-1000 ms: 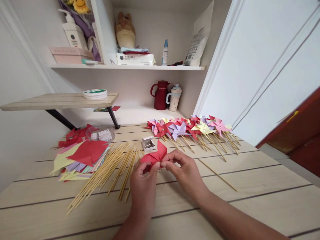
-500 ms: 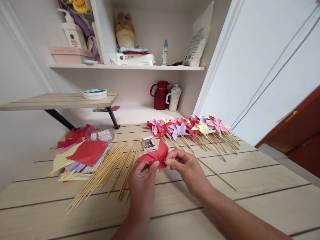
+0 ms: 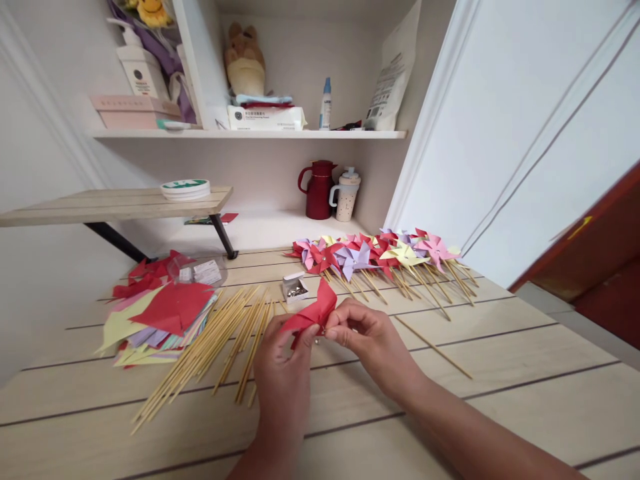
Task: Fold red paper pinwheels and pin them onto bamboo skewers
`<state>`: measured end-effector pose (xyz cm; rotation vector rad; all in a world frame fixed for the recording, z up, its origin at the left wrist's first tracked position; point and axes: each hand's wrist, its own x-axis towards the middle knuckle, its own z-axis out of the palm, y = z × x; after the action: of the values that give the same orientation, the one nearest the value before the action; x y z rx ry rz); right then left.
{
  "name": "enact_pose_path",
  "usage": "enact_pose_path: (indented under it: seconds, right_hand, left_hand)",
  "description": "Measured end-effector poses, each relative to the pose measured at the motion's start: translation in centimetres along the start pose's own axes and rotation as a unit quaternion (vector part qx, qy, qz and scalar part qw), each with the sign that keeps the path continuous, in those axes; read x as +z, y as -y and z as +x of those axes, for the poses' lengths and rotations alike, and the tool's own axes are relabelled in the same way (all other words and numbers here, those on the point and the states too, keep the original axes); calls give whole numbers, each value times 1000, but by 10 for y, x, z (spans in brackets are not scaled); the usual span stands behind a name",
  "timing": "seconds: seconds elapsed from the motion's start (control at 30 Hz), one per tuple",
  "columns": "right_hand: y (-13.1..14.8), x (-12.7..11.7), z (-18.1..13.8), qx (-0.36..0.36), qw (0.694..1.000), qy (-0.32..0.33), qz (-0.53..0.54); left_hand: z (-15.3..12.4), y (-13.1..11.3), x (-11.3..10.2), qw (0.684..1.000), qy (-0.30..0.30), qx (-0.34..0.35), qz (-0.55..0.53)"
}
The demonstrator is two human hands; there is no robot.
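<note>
A red paper pinwheel [image 3: 320,308] is pinched between the fingers and thumb of my left hand [image 3: 285,357]. My right hand [image 3: 363,333] closes thumb and forefinger at the pinwheel's right lower side, on a small shiny pin whose shape is mostly hidden. Just below the paper, a small shiny bit [image 3: 317,341] shows near my left thumb. Behind the pinwheel stands an open small white box [image 3: 296,288] of metal pins. To the right of my right hand lies a single wooden stick [image 3: 433,347].
Many wooden sticks [image 3: 200,353] are spread left of my hands. Beyond them sits a pile of coloured paper sheets [image 3: 173,307]. Finished pinwheels on sticks [image 3: 355,260] lie at the back right. A raised wooden shelf [image 3: 120,203] overhangs the back left.
The red pinwheel has tilted and folded more narrowly in my left hand. My right fingertips have shifted slightly left, closer to my left thumb. The view has moved a little.
</note>
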<state>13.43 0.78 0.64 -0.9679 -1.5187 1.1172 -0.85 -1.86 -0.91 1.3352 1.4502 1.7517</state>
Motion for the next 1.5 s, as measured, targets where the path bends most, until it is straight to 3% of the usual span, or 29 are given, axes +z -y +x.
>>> enact_pose_path:
  seconds: [0.47, 0.83, 1.1, 1.5]
  right_hand:
    - [-1, 0, 1, 30, 998, 13, 47]
    - [0, 0, 2, 52, 993, 34, 99]
    - [-2, 0, 2, 59, 990, 22, 128]
    - [3, 3, 0, 50, 991, -27, 124]
  left_hand:
    - [-1, 6, -1, 996, -2, 83, 33]
    - [-1, 2, -3, 993, -11, 109, 52]
    - [-1, 10, -1, 987, -20, 149, 60]
    - [-3, 1, -2, 990, -12, 137, 44]
